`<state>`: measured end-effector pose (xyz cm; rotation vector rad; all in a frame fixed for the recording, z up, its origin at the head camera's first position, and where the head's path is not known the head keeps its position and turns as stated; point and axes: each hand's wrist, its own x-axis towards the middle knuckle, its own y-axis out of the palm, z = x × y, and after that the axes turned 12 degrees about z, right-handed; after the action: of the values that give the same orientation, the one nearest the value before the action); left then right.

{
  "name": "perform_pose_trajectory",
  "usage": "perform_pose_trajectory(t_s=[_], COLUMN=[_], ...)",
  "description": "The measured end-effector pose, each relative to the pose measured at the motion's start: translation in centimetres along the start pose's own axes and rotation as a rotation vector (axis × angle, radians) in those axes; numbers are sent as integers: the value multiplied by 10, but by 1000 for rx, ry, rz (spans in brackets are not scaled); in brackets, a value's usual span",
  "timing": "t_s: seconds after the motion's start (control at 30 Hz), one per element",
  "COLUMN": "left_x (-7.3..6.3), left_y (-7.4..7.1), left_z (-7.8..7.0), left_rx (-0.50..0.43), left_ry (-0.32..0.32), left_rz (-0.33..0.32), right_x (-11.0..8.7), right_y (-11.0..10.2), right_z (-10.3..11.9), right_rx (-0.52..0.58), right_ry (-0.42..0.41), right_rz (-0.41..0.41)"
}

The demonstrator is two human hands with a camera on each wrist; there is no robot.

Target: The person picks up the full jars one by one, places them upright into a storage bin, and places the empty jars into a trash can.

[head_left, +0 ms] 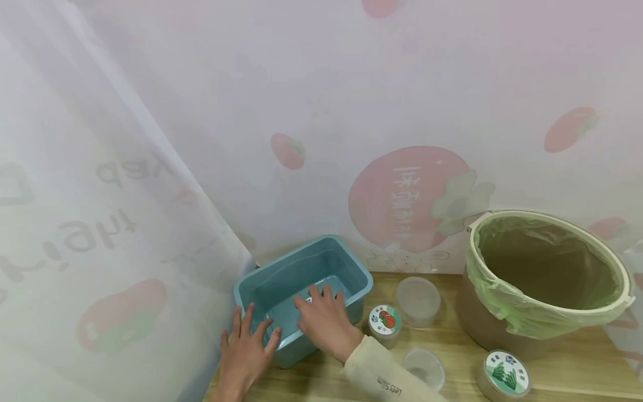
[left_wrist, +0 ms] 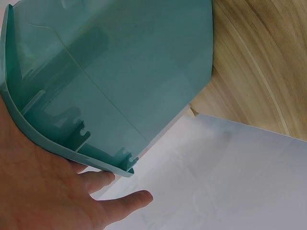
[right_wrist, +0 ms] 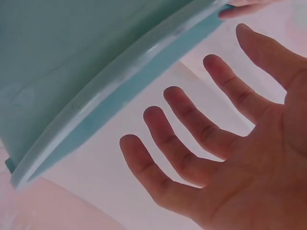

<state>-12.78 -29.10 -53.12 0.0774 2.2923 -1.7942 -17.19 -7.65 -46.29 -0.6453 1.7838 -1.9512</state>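
A blue-green plastic tub (head_left: 281, 282) stands in the corner by the wall. My left hand (head_left: 246, 352) lies against its near left rim, thumb and fingers extended; the left wrist view shows the palm along the tub's outer edge, where small ribs sit under the rim. Over the near side of the tub reaches my right hand (head_left: 329, 321), its fingers spread above the opening. In the right wrist view this hand (right_wrist: 225, 139) has nothing in its palm and is close to the rim (right_wrist: 105, 88). A small white patch shows beside its fingers in the head view.
Right of the tub are a round container with a tomato label (head_left: 385, 320) and two translucent round pieces (head_left: 418, 301). Farther right stand a container with a green vegetable label (head_left: 506, 373) and a large bucket (head_left: 492, 329) lined with a green bag. Printed sheeting covers the walls.
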Motion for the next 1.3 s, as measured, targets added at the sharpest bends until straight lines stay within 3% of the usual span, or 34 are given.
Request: perform_pose_trajectory(t_s=[0.23, 0.63, 0.77, 1.03, 1.3], left_x=[0, 0, -1, -1, -1], left_y=[0, 1, 1, 0, -3], left_z=[0, -1, 0, 2, 2], left_rx=[3, -10, -7, -21, -17], left_ry=[4, 13, 19, 20, 16], left_rz=[-11, 1, -10, 9, 16], right_x=[-20, -58, -71, -97, -124], right_y=[1, 8, 14, 28, 33], right_z=[-10, -49, -62, -86, -104], right_rx=[8, 45, 92, 72, 118], right_ry=[-3, -6, -8, 23, 106], right_rz=[-105, -262, -261, -286, -326])
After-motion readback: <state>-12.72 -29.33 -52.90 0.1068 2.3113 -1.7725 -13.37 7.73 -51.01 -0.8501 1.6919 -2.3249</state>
